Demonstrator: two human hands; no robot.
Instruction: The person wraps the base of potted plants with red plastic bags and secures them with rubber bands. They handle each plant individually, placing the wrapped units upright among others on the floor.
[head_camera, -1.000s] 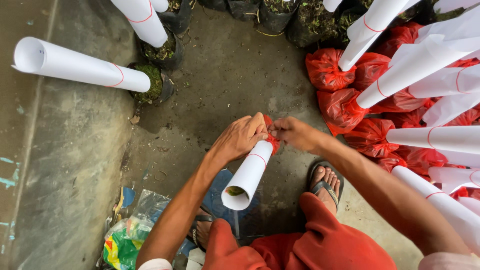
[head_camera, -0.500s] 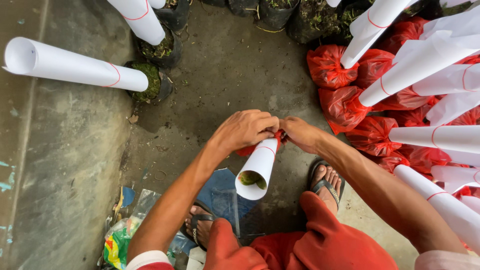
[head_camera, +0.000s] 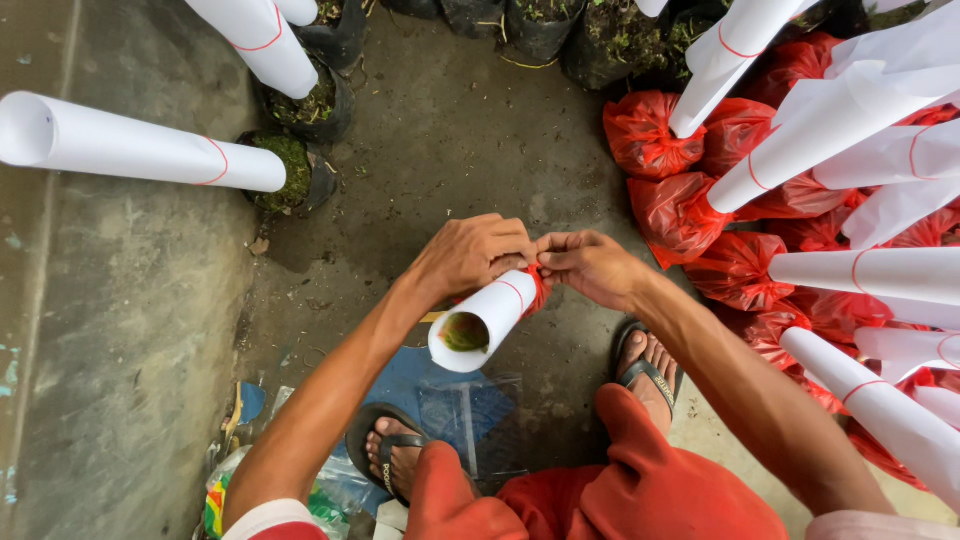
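Left hand (head_camera: 475, 255) wraps base of white paper tube (head_camera: 485, 320), fingers clamped round it. Right hand (head_camera: 590, 265) meets it knuckle to knuckle, fingertips pinched together on red bag (head_camera: 538, 285) at tube's base. Tube tilts toward person, open mouth below hands, green showing inside. Red-bagged tubes (head_camera: 850, 270) crowd right of hands; black pots (head_camera: 300, 170) far left, on concrete floor (head_camera: 440, 150).

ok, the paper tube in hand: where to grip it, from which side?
Judging by its pose, grip the paper tube mid-body, from its left side. The red bag end is taken by both hands, and the open mouth would likely crush.
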